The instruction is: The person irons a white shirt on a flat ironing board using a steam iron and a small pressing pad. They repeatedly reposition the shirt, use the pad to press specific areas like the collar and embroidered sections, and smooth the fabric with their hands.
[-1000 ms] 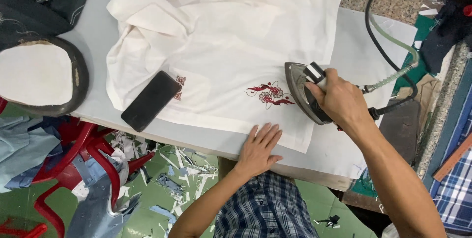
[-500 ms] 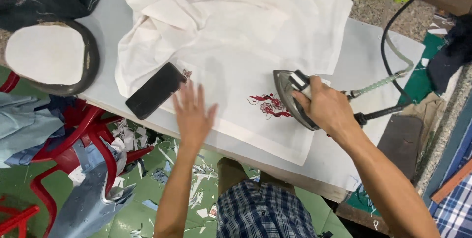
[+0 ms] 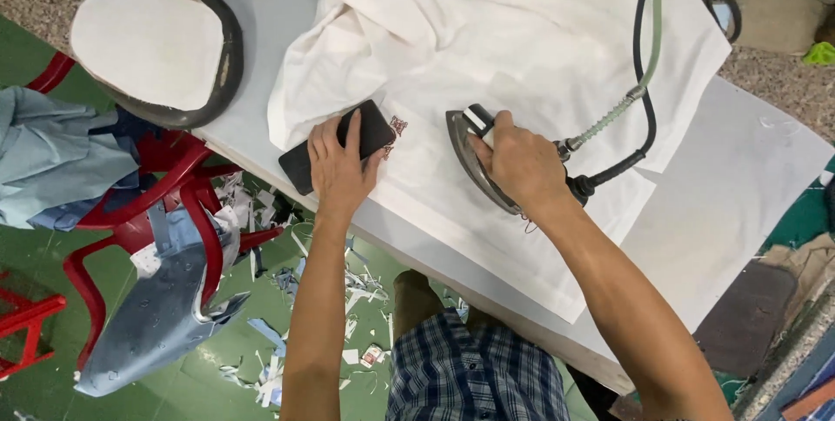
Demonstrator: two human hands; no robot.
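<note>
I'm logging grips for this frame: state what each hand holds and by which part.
The right hand grips the iron by its top handle, pressing it on the white garment. The left hand lies over the black phone, fingers across its middle; whether it grips it cannot be told.

Left hand [image 3: 341, 164] is flat, palm down, fingers stretched forward and slightly spread, with the bare forearm running straight back toward the body. Right hand [image 3: 519, 163] is curled into a closed grip, knuckles up, thumb tucked along the side. That arm comes in at a diagonal from the lower right, wrist a bit bent, and both arms are bare to the elbow.
</note>
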